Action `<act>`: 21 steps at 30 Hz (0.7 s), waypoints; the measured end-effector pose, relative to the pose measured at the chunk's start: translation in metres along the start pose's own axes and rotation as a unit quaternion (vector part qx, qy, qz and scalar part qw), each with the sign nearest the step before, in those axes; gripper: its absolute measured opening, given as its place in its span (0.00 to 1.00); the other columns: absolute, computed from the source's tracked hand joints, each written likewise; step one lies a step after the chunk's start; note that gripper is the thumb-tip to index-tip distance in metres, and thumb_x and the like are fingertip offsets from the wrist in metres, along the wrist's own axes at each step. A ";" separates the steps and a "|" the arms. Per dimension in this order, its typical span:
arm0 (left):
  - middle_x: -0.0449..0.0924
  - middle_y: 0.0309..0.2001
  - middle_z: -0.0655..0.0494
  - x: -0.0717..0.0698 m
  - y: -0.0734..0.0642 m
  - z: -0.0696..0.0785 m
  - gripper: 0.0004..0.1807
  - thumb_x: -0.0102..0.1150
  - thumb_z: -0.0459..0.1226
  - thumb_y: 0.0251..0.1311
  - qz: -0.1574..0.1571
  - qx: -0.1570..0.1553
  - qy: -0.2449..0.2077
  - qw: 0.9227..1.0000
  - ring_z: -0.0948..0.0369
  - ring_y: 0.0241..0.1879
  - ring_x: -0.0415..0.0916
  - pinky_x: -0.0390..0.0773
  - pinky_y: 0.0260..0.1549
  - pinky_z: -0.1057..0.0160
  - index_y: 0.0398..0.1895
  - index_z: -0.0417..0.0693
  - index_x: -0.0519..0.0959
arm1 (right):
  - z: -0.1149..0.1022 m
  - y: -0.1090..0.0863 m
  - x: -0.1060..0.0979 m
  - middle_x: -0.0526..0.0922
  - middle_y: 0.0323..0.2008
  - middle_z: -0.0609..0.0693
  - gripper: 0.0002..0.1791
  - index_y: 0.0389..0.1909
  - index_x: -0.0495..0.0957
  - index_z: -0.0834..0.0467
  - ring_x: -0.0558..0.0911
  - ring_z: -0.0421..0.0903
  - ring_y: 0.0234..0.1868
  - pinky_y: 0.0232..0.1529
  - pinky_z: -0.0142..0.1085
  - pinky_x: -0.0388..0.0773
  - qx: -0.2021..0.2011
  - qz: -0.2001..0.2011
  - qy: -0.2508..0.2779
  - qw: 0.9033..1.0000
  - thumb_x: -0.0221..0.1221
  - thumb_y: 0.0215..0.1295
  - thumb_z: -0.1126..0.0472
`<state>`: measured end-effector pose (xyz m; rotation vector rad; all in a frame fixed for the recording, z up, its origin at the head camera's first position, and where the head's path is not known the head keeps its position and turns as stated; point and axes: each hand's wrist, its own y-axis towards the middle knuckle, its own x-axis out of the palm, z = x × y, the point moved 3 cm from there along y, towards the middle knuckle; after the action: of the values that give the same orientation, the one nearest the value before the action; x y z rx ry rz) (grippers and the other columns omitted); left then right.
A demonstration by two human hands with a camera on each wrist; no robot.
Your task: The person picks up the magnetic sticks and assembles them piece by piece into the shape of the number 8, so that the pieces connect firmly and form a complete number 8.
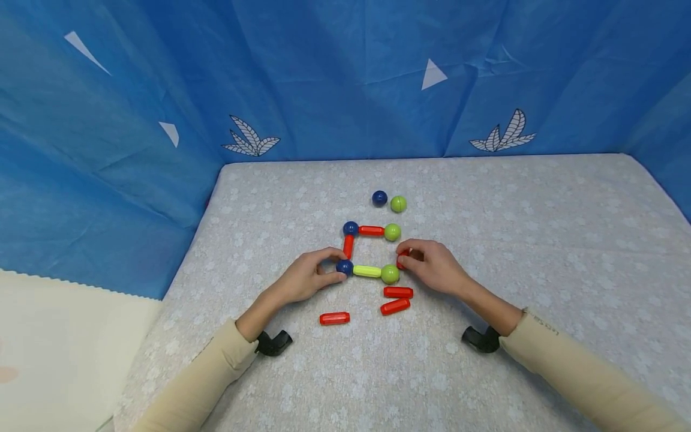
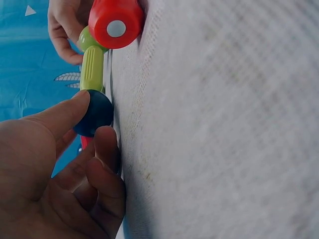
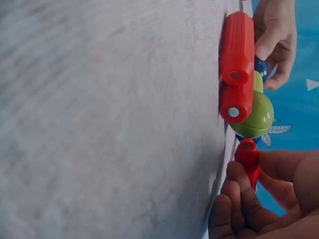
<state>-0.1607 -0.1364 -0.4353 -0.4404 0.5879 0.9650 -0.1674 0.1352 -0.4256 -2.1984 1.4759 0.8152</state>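
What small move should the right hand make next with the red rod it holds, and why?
Probably stand the red rod between the two green balls. The square's right side is open: the upper green ball and lower green ball have no link, while the right hand pinches the rod beside that gap and the left hand steadies the blue ball.

Mostly hidden inside the right hand (image 1: 434,267): 1 red rod (image 1: 402,259), only its end showing. Partly covered by the left hand's (image 1: 305,279) fingers (image 2: 99,149): 1 blue ball (image 1: 344,267). Cut off by the left wrist view's top edge: another red rod (image 2: 116,22).
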 end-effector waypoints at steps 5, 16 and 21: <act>0.79 0.50 0.60 0.000 0.001 -0.001 0.18 0.65 0.45 0.64 0.002 -0.001 0.005 1.000 0.64 0.19 0.70 0.72 0.22 0.64 0.56 0.57 0.78 | -0.002 0.001 -0.001 0.79 0.26 0.48 0.06 0.42 0.83 0.59 0.73 0.46 0.26 0.29 0.38 0.68 0.003 0.019 0.021 1.000 0.61 0.67 0.66; 0.79 0.50 0.59 0.001 0.002 -0.001 0.18 0.65 0.45 0.64 0.000 -0.003 0.003 1.000 0.64 0.19 0.71 0.72 0.22 0.63 0.56 0.58 0.78 | -0.007 0.002 0.004 0.76 0.24 0.47 0.06 0.42 0.83 0.58 0.72 0.46 0.27 0.30 0.38 0.68 0.012 0.021 0.027 0.999 0.61 0.67 0.66; 0.79 0.51 0.59 0.000 0.001 -0.001 0.18 0.66 0.44 0.63 -0.002 -0.007 -0.003 1.000 0.63 0.19 0.72 0.73 0.22 0.63 0.56 0.57 0.77 | -0.008 0.003 0.005 0.76 0.25 0.47 0.06 0.43 0.83 0.58 0.73 0.46 0.27 0.30 0.38 0.69 0.006 0.013 0.030 0.999 0.60 0.68 0.65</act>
<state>-0.1619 -0.1364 -0.4367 -0.4518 0.5755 0.9676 -0.1665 0.1257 -0.4224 -2.2158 1.5374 0.7537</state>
